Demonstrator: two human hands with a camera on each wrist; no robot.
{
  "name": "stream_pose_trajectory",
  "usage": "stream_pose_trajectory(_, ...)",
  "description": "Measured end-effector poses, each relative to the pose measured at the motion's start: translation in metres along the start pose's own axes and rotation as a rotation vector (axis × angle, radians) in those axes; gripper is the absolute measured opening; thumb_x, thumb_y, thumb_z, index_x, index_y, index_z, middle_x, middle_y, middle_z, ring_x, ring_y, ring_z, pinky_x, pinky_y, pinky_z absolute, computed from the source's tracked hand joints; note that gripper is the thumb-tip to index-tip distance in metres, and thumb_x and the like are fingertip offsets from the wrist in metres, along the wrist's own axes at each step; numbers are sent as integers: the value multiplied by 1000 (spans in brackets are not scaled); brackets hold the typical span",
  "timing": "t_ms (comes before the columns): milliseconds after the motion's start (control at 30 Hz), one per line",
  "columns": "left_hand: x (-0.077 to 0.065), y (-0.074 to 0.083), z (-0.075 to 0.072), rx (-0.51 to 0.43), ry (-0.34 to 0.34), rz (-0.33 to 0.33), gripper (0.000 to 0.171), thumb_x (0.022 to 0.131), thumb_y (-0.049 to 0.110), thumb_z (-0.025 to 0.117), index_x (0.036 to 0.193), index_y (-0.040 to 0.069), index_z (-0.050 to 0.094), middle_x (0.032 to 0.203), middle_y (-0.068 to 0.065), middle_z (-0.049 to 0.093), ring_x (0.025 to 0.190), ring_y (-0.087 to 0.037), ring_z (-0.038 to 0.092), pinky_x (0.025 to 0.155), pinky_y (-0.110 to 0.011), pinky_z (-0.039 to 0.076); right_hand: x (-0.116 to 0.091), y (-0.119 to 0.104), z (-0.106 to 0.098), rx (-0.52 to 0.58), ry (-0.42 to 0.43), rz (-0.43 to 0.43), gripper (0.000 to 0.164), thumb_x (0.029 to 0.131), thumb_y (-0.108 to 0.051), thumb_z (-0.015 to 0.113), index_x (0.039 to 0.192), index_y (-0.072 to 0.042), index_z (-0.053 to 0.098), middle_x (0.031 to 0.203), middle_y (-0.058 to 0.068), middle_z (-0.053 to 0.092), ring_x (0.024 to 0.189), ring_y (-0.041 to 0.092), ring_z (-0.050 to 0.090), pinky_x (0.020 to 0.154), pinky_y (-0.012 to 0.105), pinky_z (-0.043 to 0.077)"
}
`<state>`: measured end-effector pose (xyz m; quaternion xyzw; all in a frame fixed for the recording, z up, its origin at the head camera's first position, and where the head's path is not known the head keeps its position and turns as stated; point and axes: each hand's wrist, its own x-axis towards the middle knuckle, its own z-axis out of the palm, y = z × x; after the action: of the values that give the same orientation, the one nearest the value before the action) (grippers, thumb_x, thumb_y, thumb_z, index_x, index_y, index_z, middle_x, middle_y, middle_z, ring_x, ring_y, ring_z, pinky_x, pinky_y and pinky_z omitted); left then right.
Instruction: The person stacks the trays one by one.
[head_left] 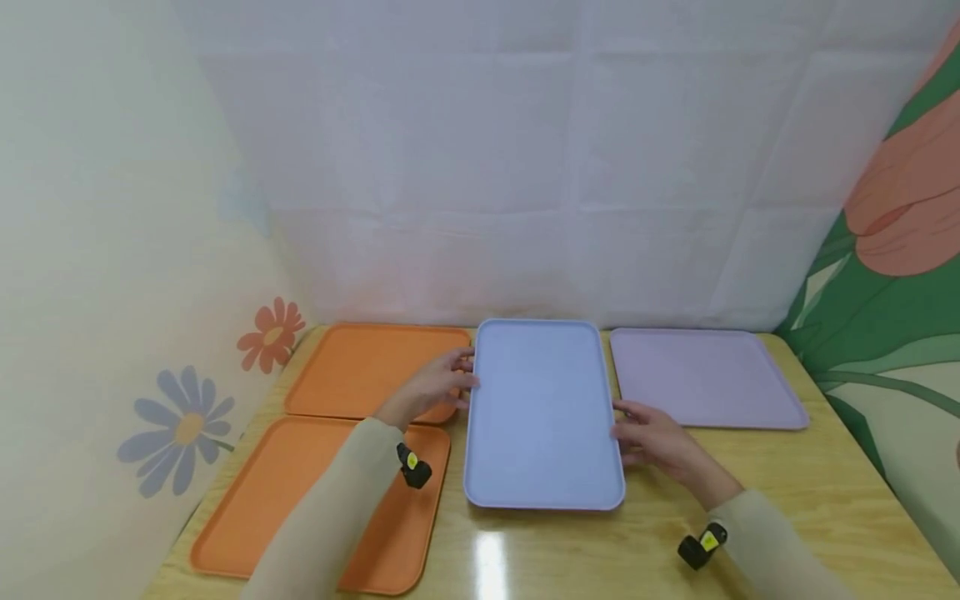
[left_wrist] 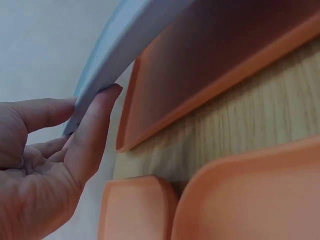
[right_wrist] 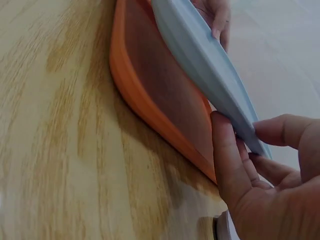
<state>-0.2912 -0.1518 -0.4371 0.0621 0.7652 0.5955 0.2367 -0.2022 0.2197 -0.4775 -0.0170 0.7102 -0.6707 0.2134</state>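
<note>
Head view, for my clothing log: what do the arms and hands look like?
Left sleeve and right sleeve are long and pale beige. Each ends beside a small black device with a yellow mark. Left hand and right hand are bare.

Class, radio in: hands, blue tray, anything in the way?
Left hand, right hand gripping blue tray. Held up off table. Orange tray underneath, perhaps in the way.

Left sleeve (head_left: 330, 504), right sleeve (head_left: 772, 546): pale beige, plain, ending at the wrist. Left camera (head_left: 417, 473), right camera (head_left: 696, 552): small, black, blocky, worn at the cuff; yellow patch (head_left: 412, 460) on each.
</note>
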Motion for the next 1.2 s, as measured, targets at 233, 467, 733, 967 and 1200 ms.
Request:
stream_pose_trajectory(233,19,-3,2,64,10,-33,70,97,-1,58,159,3,26,134,-22,45,94,-24,62,73,-36,62,6,4,5,-34,68,11,71,95,-3,60,156,8,25,110,14,64,91,20,66,80,41,61)
stream_pose_trajectory(467,30,-4,9,157,58,-61,71,94,-3,58,157,0,28,129,-22,47,93,-27,64,71,-39,63,7,5,9,-54,91,16,71,94,-1,60,155,10,24,126,29,59,93,22,66,80,43,62)
stream_pose_trajectory(733,33,-6,17,275,90,-106,70,94,-7,59,157,-1,30,126,-26,54,97,-31,65,72,-40,63,8,1,11,-134,126,45,66,93,3,60,152,12,31,118,27,62,90,23,67,74,41,62)
stream_pose_trajectory(967,32,-6,21,341,111,-116,67,92,-7,59,155,-1,35,122,-23,57,82,-26,66,67,-38,62,11,1,15,-201,124,63,65,91,4,61,149,14,33,105,20,66,78,20,67,68,39,62)
stream_pose_trajectory(1200,29,-6,26,488,121,-120,56,92,-5,57,147,-6,45,117,-22,62,81,-25,67,66,-37,62,14,-1,19,-261,158,94,63,91,5,62,149,12,37,99,17,59,78,21,66,67,38,62)
